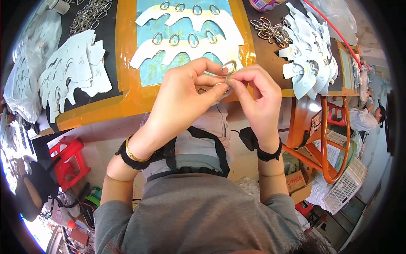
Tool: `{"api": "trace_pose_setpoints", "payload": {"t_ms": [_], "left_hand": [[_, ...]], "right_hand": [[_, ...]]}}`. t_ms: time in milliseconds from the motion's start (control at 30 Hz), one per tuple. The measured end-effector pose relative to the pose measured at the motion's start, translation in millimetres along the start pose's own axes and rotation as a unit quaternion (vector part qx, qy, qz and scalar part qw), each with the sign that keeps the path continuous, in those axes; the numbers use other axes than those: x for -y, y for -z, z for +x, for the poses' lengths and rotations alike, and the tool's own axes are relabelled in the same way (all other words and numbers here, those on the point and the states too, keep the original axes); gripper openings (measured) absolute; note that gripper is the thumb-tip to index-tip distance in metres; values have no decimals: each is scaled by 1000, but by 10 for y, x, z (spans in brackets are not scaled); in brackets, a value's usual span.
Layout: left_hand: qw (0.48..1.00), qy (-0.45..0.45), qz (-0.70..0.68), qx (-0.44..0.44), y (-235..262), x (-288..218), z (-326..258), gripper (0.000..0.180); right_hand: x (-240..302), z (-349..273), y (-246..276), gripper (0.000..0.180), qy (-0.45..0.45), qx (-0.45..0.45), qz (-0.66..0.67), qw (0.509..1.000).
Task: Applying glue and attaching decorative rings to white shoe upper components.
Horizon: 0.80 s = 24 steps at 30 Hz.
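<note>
My left hand (179, 91) and my right hand (256, 91) meet at the table's near edge, fingertips pinched together around a shiny oval metal ring (229, 67). Part of a pale piece shows beneath the fingers, mostly hidden by the hands. Beyond them, two white scalloped pieces (154, 48) lie in rows on a blue mat (150, 76). Oval metal rings (193, 40) sit along both of these pieces. A black band circles each wrist, with a gold bangle beside the left one.
Stacked white scalloped pieces (72, 63) lie at left, below a heap of metal rings (91, 15). At right are more rings (270, 31) and a pile of white pieces (311, 55). Orange tape (110, 110) borders the mat. A wooden chair (325, 144) and red stool (69, 161) flank me.
</note>
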<state>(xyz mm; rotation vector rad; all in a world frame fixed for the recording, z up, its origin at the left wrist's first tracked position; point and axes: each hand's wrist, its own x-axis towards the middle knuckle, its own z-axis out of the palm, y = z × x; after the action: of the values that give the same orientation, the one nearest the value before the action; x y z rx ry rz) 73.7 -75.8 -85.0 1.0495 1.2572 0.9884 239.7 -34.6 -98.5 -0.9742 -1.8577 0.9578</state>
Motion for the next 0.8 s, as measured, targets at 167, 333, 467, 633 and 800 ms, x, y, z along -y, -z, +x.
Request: {"api": "trace_pose_setpoints", "payload": {"t_ms": [167,333,467,633,800], "left_hand": [[999,-17,29,-17,-41,-16,-23,26],[998,-44,4,-35,-59,107,8,38],[992,-17,-121,-32,-18,158,95,39],[976,-13,-216,-9,-33,136,113,40],[959,-36,-276,-59,-57,149,135,36]], "right_hand": [[-39,-2,54,22,-118,26,115,986],[-110,59,61,29,-184,78,159,967],[-46,91,-26,30,-174,39,226,958],[-35,59,-70,25,-143,-11,258,956],[-75,-74,-64,22,-34,-130,87,987]]}}
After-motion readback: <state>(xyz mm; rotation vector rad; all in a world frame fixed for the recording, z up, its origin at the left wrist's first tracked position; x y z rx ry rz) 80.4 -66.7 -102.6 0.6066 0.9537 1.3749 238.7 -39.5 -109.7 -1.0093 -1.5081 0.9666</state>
